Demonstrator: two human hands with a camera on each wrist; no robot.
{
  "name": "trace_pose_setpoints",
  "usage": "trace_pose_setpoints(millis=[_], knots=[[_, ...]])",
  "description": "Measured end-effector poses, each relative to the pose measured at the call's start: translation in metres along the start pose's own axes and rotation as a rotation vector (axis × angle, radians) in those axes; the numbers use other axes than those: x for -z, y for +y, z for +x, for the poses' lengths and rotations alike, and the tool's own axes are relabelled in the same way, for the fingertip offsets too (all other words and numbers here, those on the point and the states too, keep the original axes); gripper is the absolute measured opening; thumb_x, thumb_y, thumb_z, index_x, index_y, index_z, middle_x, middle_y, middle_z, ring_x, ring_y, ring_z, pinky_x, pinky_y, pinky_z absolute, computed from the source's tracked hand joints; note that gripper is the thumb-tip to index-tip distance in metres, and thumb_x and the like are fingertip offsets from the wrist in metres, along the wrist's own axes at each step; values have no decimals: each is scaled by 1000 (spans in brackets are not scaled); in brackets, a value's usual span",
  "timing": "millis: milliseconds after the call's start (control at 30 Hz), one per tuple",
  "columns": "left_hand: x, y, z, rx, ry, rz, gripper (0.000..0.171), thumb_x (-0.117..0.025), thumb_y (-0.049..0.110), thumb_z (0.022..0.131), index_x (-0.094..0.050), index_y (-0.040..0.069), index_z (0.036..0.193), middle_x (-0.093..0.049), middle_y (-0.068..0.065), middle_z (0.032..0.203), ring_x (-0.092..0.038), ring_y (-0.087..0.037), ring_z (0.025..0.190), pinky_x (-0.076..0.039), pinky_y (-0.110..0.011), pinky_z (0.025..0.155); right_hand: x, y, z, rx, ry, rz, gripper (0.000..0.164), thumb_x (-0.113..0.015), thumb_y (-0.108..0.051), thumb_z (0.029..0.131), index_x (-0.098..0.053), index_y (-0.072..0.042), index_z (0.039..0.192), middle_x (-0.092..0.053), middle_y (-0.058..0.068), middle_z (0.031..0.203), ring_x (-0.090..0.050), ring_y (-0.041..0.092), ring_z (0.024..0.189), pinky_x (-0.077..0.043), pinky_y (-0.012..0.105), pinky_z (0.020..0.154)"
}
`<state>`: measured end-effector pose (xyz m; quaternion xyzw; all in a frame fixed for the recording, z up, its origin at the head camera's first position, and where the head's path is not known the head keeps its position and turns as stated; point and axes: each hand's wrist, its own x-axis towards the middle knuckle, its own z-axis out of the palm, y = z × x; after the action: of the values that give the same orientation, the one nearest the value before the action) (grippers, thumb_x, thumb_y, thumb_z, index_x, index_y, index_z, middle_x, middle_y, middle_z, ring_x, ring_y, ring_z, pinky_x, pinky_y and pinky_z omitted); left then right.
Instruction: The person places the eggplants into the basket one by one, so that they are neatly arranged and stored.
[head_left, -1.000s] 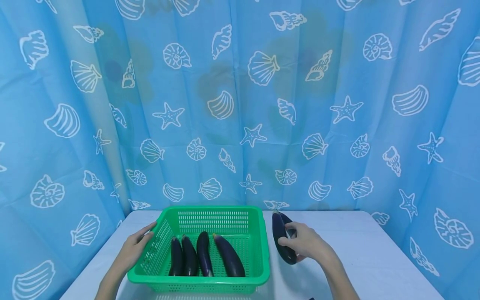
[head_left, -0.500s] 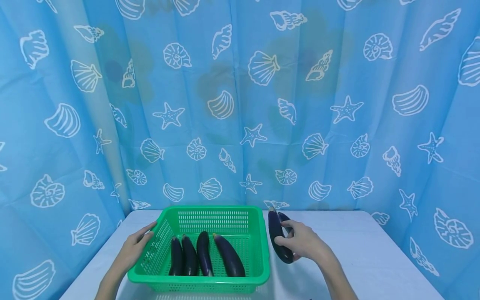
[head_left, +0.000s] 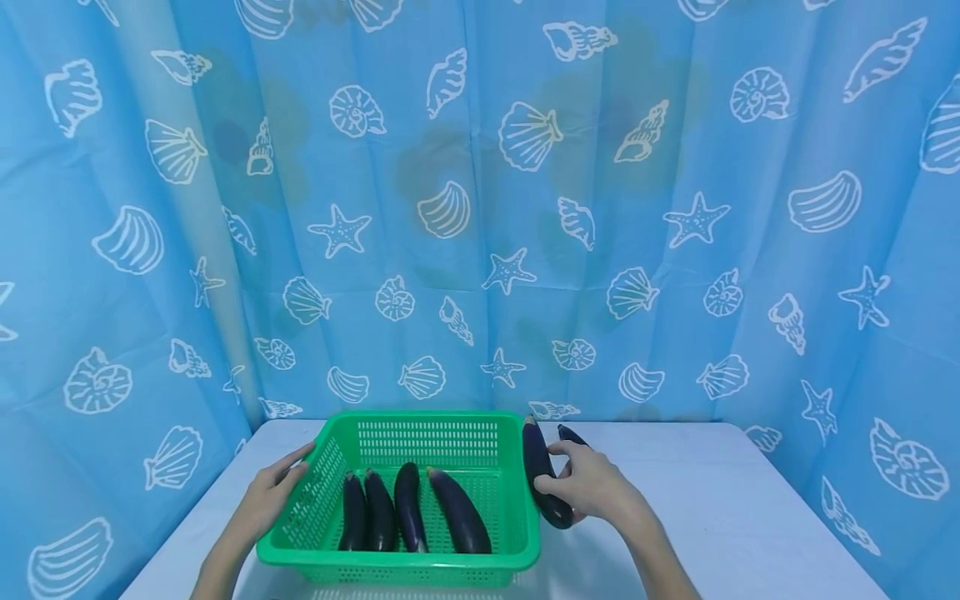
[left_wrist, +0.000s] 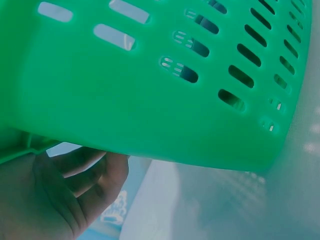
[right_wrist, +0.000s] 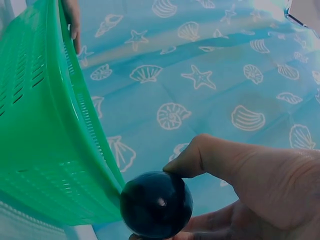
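Note:
My right hand (head_left: 596, 483) grips a dark purple eggplant (head_left: 542, 475) beside the right rim of a green slotted plastic basket (head_left: 397, 560). In the right wrist view, the rounded end of this eggplant (right_wrist: 156, 205) sits between thumb and fingers, close to the rim; whether they touch I cannot tell. Another eggplant (head_left: 572, 434) shows only its tip behind the hand. Several eggplants (head_left: 457, 512) lie side by side in the basket. My left hand (head_left: 264, 500) holds the basket's left rim; in the left wrist view its bent fingers (left_wrist: 102, 192) are partly covered by the rim.
The basket stands on a white table (head_left: 675, 467), toward its left side. A blue curtain (head_left: 465, 208) with white shell and starfish prints hangs behind the table and along both sides.
My right hand has moved left with the eggplant, bringing it up to the basket's right rim. More of the eggplant behind the hand is uncovered at its tip. The left hand stays put.

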<state>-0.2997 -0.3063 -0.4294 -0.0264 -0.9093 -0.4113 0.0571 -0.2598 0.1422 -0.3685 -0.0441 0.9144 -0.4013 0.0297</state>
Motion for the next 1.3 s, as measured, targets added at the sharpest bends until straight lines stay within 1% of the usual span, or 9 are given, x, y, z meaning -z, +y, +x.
trace_pose_setpoints(millis=[267, 667, 767, 833, 900, 1000, 1033, 1133, 1300], knots=[[-1, 0, 0, 1, 0, -2, 57, -34, 43, 107, -34, 10, 153, -35, -26, 155, -34, -49, 141, -34, -63, 114, -3, -11, 2, 7, -4, -28, 64, -69, -24, 82, -51, -2, 139, -63, 7, 78, -63, 16, 60, -60, 33, 55], [-1, 1, 0, 13, 11, 5, 55, -35, 40, 107, -35, 9, 153, -36, -26, 154, -35, -48, 140, -33, -64, 114, -13, -25, 7, 56, -25, -86, 64, -69, -26, 82, -51, -3, 139, -65, 5, 76, -63, 15, 57, -58, 31, 53], [-1, 1, 0, 17, 10, 9, 55, -35, 41, 107, -35, 10, 153, -36, -26, 154, -36, -48, 140, -34, -64, 113, -16, -29, 9, 64, -36, -96, 64, -69, -27, 82, -51, -2, 139, -67, 6, 79, -64, 15, 56, -58, 31, 53], [-2, 1, 1, 18, 7, 9, 56, -35, 42, 107, -35, 9, 153, -35, -26, 154, -35, -49, 140, -34, -64, 112, -17, -31, 10, 69, -27, -129, 64, -69, -28, 81, -52, -3, 138, -69, 7, 85, -63, 15, 59, -56, 31, 54], [-2, 2, 1, 19, 5, 9, 56, -35, 42, 107, -35, 9, 153, -35, -27, 154, -35, -49, 140, -34, -64, 112, -19, -32, 11, 72, -9, -163, 65, -69, -30, 80, -53, -3, 137, -70, 9, 94, -63, 16, 67, -56, 31, 57], [-2, 2, 1, 17, 5, 10, 56, -35, 41, 107, -35, 9, 153, -35, -27, 154, -36, -49, 139, -35, -64, 112, -21, -35, 13, 77, 18, -202, 66, -71, -31, 79, -55, -2, 135, -71, 12, 103, -62, 17, 74, -55, 32, 60], [-2, 2, 1, 18, 6, 10, 56, -35, 41, 107, -35, 9, 153, -35, -27, 154, -36, -49, 139, -35, -64, 112, -22, -36, 13, 80, 22, -205, 66, -71, -31, 78, -55, -1, 135, -71, 12, 103, -62, 17, 75, -56, 32, 60], [-2, 2, 1, 17, 7, 13, 56, -35, 41, 107, -35, 9, 153, -36, -27, 154, -37, -49, 139, -35, -64, 112, -24, -39, 14, 88, 21, -209, 66, -72, -31, 78, -55, 0, 134, -72, 13, 99, -63, 17, 72, -56, 33, 60], [-1, 2, 1, 18, 8, 11, 56, -35, 41, 107, -35, 9, 153, -36, -27, 154, -38, -49, 139, -36, -64, 112, -27, -45, 14, 98, 11, -229, 66, -71, -32, 79, -56, 0, 133, -71, 13, 100, -62, 18, 75, -57, 34, 63]])
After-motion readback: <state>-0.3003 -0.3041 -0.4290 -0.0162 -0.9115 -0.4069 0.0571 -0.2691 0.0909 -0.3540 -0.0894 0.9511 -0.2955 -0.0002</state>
